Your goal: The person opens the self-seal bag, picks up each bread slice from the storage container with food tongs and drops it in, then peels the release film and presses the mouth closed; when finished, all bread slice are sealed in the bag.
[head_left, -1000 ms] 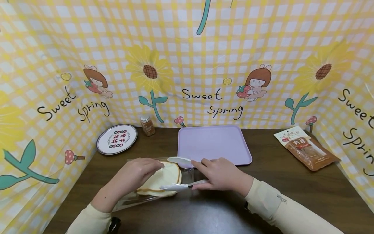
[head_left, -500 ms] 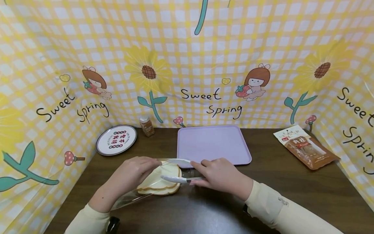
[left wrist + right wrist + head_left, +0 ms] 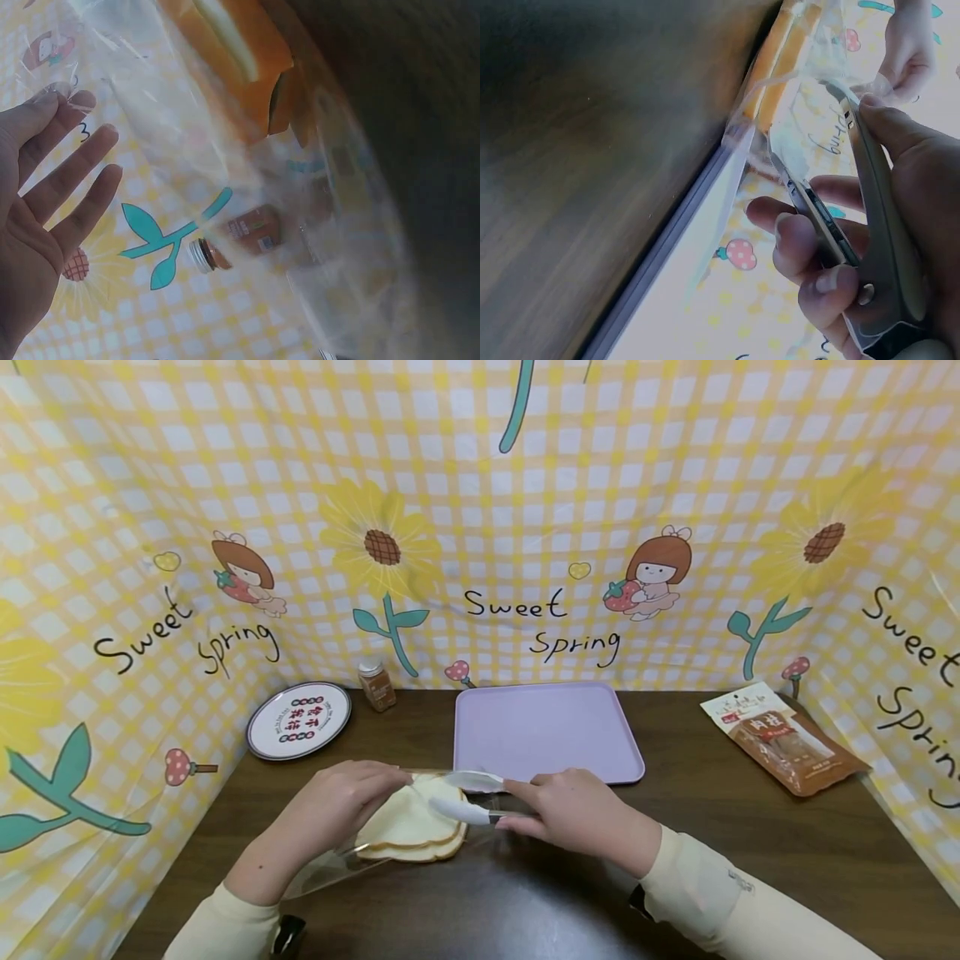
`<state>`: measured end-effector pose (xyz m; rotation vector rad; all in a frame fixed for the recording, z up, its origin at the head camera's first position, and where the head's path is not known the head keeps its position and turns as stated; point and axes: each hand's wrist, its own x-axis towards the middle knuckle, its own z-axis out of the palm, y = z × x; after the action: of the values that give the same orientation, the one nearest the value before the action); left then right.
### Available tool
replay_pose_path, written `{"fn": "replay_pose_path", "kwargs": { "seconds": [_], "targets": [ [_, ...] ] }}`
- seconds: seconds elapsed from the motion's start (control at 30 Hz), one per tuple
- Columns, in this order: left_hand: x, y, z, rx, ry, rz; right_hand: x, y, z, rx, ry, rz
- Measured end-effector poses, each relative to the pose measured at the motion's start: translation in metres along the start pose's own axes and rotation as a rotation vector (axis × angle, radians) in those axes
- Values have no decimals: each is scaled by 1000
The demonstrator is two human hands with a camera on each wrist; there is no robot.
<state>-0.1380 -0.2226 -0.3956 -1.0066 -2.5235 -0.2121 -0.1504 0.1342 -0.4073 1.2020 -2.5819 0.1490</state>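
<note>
Two slices of white bread (image 3: pixel 408 822), stacked with brown crusts, lie in a clear plastic bag (image 3: pixel 142 120) on the table. My left hand (image 3: pixel 341 797) is at the bag's upper left; in the left wrist view its thumb and index finger pinch the film while the other fingers spread loosely. My right hand (image 3: pixel 577 814) holds a pair of metal tongs (image 3: pixel 881 225) with pale tips, thumb on one arm and fingers round the other. In the head view the spread tips overlap the right part of the bread, at the mouth of the bag.
Behind the hands lies a lilac tray (image 3: pixel 551 735). A white plate (image 3: pixel 288 747) with red lettering leans at the back left, next to a small spice jar (image 3: pixel 377 687). A brown packet (image 3: pixel 787 739) lies at the right. A checked cloth (image 3: pixel 487 510) hangs around the table.
The arms of the tongs have come closer together, and the right hand has shifted slightly right with them. My left hand keeps its place at the bag.
</note>
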Motion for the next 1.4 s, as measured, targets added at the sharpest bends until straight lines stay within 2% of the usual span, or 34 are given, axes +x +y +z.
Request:
{"fn": "replay_pose_path", "kwargs": {
  "seconds": [0.47,0.7,1.13,1.4],
  "targets": [
    [-2,-2,1,-21,15,6,-17,10,-10,61,-17,40],
    [0,-1,1,-57,-14,-20,-26,13,-16,63,-17,64],
    [1,-1,3,-62,8,-13,-48,23,-21,60,44,118],
    [0,-1,3,-69,20,-12,-60,31,-24,48,13,199]
  ]
}}
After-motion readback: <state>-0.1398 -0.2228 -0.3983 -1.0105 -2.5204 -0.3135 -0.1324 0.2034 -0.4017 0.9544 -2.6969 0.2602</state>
